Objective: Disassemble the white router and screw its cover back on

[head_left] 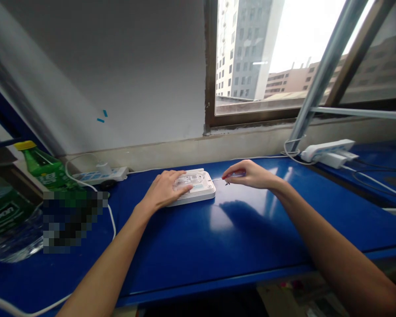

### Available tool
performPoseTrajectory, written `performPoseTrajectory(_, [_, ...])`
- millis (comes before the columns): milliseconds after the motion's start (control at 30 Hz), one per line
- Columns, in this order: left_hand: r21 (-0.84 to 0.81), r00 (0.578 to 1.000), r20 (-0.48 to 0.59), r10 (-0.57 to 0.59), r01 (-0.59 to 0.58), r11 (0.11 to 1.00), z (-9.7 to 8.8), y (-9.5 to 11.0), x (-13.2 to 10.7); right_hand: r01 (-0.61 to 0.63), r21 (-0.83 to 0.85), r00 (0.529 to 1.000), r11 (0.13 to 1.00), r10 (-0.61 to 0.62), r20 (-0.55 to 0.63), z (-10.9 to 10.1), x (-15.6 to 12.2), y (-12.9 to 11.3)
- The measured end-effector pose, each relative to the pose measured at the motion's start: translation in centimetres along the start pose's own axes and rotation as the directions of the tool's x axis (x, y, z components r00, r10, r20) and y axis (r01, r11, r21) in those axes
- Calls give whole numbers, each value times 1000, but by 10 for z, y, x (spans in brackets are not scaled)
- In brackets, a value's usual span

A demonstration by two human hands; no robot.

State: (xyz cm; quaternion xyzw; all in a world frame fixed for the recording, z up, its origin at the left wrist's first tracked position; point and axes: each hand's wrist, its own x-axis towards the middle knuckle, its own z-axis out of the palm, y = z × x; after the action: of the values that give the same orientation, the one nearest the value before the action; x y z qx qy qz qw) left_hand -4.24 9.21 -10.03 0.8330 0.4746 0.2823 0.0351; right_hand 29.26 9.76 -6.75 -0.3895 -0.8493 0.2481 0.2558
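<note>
A white, flat plastic case (201,187) with rounded corners and a printed label on top lies on the blue table. My left hand (166,187) grips its left part, thumb across the top and fingers over the far side. To the right, my right hand (246,174) pinches a thin screwdriver (218,179), its metal shaft pointing left at the case's right end. The fingers cover most of the handle. Whether the tip touches the case I cannot tell. Small dark bits (227,183) show just below my right fingertips, too small to name.
At the left stand a green bottle (46,165) with a yellow cap and a large clear bottle (9,220). Power strips lie at the back left (119,174) and right (330,149), with white cables. A metal frame post (317,83) rises before the window.
</note>
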Motion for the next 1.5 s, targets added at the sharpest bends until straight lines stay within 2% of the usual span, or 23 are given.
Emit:
performPoseTrajectory(100, [109,994,111,-2,-10,994,9,1,-2,-27,-34,997,999,30,67,-12,-6,6])
performPoseTrajectory(167, [136,989,148,-22,1,991,13,0,-3,-33,-61,996,998,38,86,-15,-8,8])
performPoseTrajectory(267, [65,986,165,-10,0,998,16,-6,-3,-34,-69,996,997,40,85,-13,-8,11])
performPoseTrajectory(400, [-26,979,193,72,-68,997,14,-16,-1,-19,-73,995,997,26,98,-6,-6,13])
performPoseTrajectory(633, [-95,965,206,166,-149,984,10,-22,1,-14,-21,992,1000,17,126,-5,-6,8])
performPoseTrajectory(767, [-90,963,217,163,-146,985,9,-22,1,-10,-13,988,1000,11,153,-5,-6,4])
performPoseTrajectory(1167, [-100,968,202,150,-132,986,10,-23,0,-26,-30,991,999,29,134,-3,-6,-2])
performPoseTrajectory(1267, [-108,967,201,158,-139,984,11,-24,0,-34,-32,983,999,39,177,-2,-7,-1])
performPoseTrajectory(1367, [-95,969,202,141,-124,988,13,-23,-1,-59,-17,975,998,61,212,1,-6,-1])
performPoseTrajectory(1500, [-94,977,172,123,-108,990,12,-21,-1,-39,-32,982,999,44,182,10,-3,-1])
